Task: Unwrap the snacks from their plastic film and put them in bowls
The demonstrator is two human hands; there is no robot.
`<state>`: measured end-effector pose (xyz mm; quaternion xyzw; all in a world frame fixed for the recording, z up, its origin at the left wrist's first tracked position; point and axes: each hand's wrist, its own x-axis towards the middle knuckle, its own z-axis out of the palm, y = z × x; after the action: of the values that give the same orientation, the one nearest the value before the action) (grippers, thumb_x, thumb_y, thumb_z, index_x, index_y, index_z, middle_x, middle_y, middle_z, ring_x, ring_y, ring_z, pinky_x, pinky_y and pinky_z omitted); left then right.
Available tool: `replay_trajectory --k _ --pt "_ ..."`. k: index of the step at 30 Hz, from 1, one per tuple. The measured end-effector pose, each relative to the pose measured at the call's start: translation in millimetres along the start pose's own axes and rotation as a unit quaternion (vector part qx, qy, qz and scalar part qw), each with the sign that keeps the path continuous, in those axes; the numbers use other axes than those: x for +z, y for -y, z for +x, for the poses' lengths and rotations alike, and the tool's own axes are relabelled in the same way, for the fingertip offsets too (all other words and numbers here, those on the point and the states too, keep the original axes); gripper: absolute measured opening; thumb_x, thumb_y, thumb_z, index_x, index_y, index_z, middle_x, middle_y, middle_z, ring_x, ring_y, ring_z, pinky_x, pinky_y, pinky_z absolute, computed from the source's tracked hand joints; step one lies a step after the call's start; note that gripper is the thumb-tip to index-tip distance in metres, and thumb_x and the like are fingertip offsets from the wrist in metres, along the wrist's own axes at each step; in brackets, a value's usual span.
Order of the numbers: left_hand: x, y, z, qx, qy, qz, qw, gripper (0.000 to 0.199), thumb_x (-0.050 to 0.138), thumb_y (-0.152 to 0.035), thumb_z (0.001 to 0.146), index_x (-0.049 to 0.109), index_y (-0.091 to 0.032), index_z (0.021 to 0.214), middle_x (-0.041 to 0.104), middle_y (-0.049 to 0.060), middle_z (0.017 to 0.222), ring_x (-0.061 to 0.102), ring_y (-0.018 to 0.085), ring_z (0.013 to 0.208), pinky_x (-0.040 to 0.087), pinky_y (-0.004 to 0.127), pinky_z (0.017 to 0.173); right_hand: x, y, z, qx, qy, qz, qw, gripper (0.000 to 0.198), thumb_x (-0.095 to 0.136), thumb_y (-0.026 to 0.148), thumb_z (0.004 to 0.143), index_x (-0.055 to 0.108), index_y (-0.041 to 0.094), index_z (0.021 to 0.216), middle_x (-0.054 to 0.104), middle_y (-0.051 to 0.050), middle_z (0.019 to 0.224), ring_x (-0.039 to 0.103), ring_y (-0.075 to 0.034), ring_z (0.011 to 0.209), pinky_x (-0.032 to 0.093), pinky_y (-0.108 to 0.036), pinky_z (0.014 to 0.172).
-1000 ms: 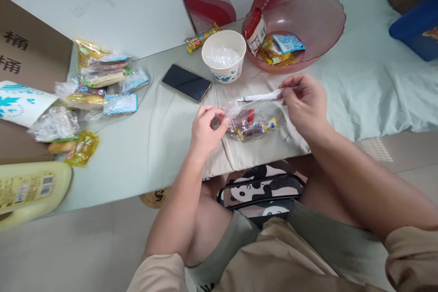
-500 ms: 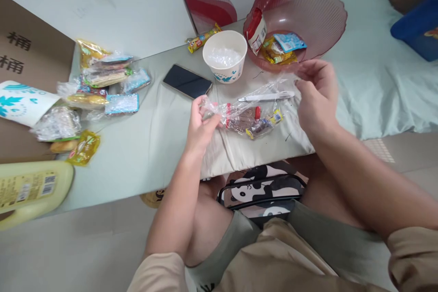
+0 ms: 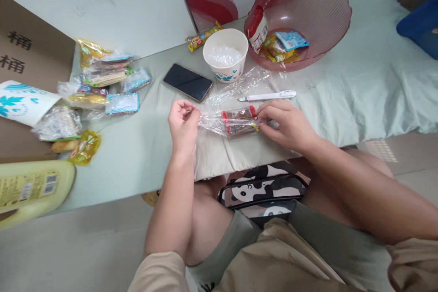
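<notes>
On the cloth-covered table, clear plastic wrap (image 3: 214,124) lies over a small bundle of packaged snacks. Two brown snack packets with red ends (image 3: 239,119) show through the film, and a bit of yellow packet peeks out at their right. My left hand (image 3: 185,121) is closed, pinching the gathered left end of the wrap. At the bundle's right end, my right hand (image 3: 285,123) is closed on the wrap, its fingertips against the packets and hiding part of them. Just beyond the right hand lies a white utility knife (image 3: 267,96), untouched.
Behind the wrap are a phone (image 3: 187,81), a paper bowl (image 3: 225,54) with clear plastic inside, and a pink bowl (image 3: 325,18) of snacks. Wrapped snack bundles (image 3: 109,73), a tipped paper cup (image 3: 25,102) and a yellow jug (image 3: 37,187) stand left. Boxes (image 3: 219,0) line the back.
My right hand has come down and left, from the raised film edge to the bundle's right end. My left hand has shifted left, drawing the wrap with it. The film now lies flatter around the packets.
</notes>
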<state>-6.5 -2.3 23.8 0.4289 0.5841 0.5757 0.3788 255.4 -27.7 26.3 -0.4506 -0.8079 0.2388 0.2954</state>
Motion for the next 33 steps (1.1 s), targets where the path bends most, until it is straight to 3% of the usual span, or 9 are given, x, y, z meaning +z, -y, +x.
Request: replay_trajectory --k 7,11,14,18,21,24,28,30,33 --pt "-13.8 3.7 9.3 -0.068 -0.046 -0.015 0.996 0.032 0.078 -0.027 0.075 0.049 -0.024 0.087 0.056 -0.002 0.086 0.059 0.009 0.064 0.044 0.022 0.052 -17.2 3.9 -7.2 -0.092 0.187 0.080 0.975 0.019 0.053 0.027 0.096 0.071 0.023 0.091 0.075 -0.008 0.094 0.069 -0.021 0.087 0.050 -0.033 0.079" --pt "-13.2 3.8 8.6 -0.059 -0.046 -0.009 0.997 0.047 0.089 -0.044 0.070 0.051 -0.025 0.091 0.058 -0.002 0.093 0.054 0.005 0.056 0.031 0.021 0.040 -24.2 8.4 -9.8 -0.069 0.306 0.120 0.942 0.029 0.049 0.035 0.103 0.074 0.021 0.105 0.078 -0.006 0.091 0.071 -0.018 0.077 0.049 -0.030 0.071" --pt "-12.1 3.0 6.3 -0.069 -0.019 0.015 0.997 0.048 0.087 -0.052 0.072 0.055 -0.026 0.096 0.061 -0.002 0.091 0.056 0.006 0.055 0.026 0.022 0.038 -27.0 9.1 -8.0 -0.028 0.225 0.131 0.965 0.035 0.042 0.036 0.106 0.074 0.022 0.107 0.078 -0.006 0.089 0.072 -0.019 0.076 0.050 -0.030 0.072" --pt "-13.8 -1.8 1.0 -0.106 0.096 0.062 0.988 0.061 0.089 -0.061 0.066 0.058 -0.025 0.104 0.068 0.000 0.082 0.059 0.011 0.058 0.031 0.022 0.042 -20.3 -3.3 -5.3 -0.001 0.042 -0.012 0.999 0.030 0.052 0.028 0.097 0.072 0.021 0.119 0.077 -0.013 0.113 0.071 -0.030 0.104 0.052 -0.044 0.093" --pt "-16.9 -7.0 -3.7 -0.131 0.190 0.085 0.969 0.075 0.091 -0.066 0.056 0.062 -0.022 0.109 0.074 0.005 0.089 0.059 0.012 0.060 0.037 0.023 0.047 -11.6 -17.9 -7.2 -0.046 0.077 -0.086 0.992 0.041 0.056 0.018 0.088 0.070 0.022 0.126 0.073 -0.012 0.129 0.064 -0.033 0.122 0.047 -0.051 0.107" --pt "-18.0 -9.7 -7.5 -0.117 0.249 0.124 0.953 0.059 0.086 -0.065 0.065 0.067 -0.018 0.094 0.075 0.007 0.091 0.064 0.015 0.070 0.044 0.025 0.055 -8.2 -25.0 -9.7 -0.081 0.071 -0.128 0.986 0.032 0.056 0.016 0.088 0.072 0.024 0.114 0.070 -0.009 0.136 0.060 -0.034 0.131 0.042 -0.054 0.113" --pt "-10.9 -10.0 -12.0 -0.111 0.194 0.167 0.960 0.043 0.072 -0.057 0.085 0.058 -0.019 0.071 0.069 0.003 0.072 0.066 0.017 0.069 0.046 0.025 0.057 -7.6 -15.7 -7.2 -0.095 0.007 -0.123 0.988 0.020 0.056 0.024 0.096 0.070 0.022 0.110 0.074 -0.011 0.125 0.066 -0.032 0.118 0.046 -0.051 0.104" --pt "-4.5 -11.7 -14.9 -0.157 0.174 0.129 0.964 0.041 0.067 -0.055 0.090 0.054 -0.020 0.073 0.069 0.003 0.073 0.067 0.016 0.067 0.046 0.024 0.054 -2.3 -7.2 -4.1 -0.101 0.010 -0.097 0.990 0.021 0.054 0.025 0.098 0.068 0.022 0.114 0.076 -0.010 0.115 0.069 -0.028 0.106 0.051 -0.045 0.095" --pt "4.9 -15.6 -18.9 -0.250 0.162 0.056 0.953 0.039 0.065 -0.055 0.092 0.052 -0.021 0.078 0.070 0.003 0.077 0.070 0.015 0.062 0.041 0.020 0.046 13.3 1.8 -0.5 -0.099 0.025 -0.082 0.991 0.023 0.051 0.021 0.097 0.064 0.021 0.116 0.073 -0.012 0.128 0.068 -0.029 0.113 0.052 -0.045 0.096"
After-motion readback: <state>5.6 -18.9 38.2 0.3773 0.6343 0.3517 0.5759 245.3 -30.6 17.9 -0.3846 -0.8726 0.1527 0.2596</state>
